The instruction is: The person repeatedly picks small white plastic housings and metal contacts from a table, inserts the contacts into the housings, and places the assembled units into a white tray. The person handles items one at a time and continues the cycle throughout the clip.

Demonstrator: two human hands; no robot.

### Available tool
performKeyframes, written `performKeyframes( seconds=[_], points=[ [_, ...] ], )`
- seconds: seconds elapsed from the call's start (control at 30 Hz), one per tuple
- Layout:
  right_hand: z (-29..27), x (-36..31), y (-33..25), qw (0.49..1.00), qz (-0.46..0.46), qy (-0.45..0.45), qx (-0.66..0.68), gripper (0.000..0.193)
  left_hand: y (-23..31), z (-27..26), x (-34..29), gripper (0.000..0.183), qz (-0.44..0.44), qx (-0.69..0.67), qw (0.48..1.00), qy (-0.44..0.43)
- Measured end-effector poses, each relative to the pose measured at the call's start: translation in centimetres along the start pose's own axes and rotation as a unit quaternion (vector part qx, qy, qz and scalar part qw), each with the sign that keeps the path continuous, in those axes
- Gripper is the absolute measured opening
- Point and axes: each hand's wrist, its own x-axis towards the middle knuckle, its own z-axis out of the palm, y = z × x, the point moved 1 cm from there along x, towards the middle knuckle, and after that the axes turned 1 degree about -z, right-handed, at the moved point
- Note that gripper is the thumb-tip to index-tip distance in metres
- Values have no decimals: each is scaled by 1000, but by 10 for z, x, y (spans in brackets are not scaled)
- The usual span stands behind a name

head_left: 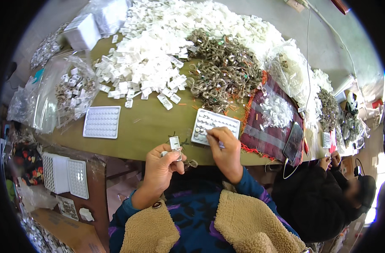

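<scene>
Left hand: fingers pinch 1 white casing over the table. Right hand: fingers bent at white tray (cannot tell if gripping). Likely step: picking from tray; next move calls for a precise, light pinch.

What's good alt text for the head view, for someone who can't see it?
A person's left hand holds a small white piece near a table's edge, while the right hand is at a white tray. Beyond lie heaped white parts and a tangled gray-brown pile; to the right, a phone rests on plaid cloth.
</scene>
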Motion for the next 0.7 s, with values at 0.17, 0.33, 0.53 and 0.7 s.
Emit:
performKeyframes(
  seconds=[0.17, 0.33, 0.53, 0.7],
  points=[
    [6, 25, 16, 993, -47, -57, -95, 18, 7, 9, 13, 15, -15, 25, 1000, 11],
    [6, 25, 19, 984, -79, -93, -129, 21, 9, 11, 21, 17, -39, 15, 999, 11],
    [0, 29, 15, 982, -63, -111, -136, 17, 10, 11, 23, 14, -44, 1, 999, 2],
    [-3, 10, -20, 992, 0, -116, 49, 21, 5, 16, 14, 21, -41, -32, 999, -2]
  ],
)
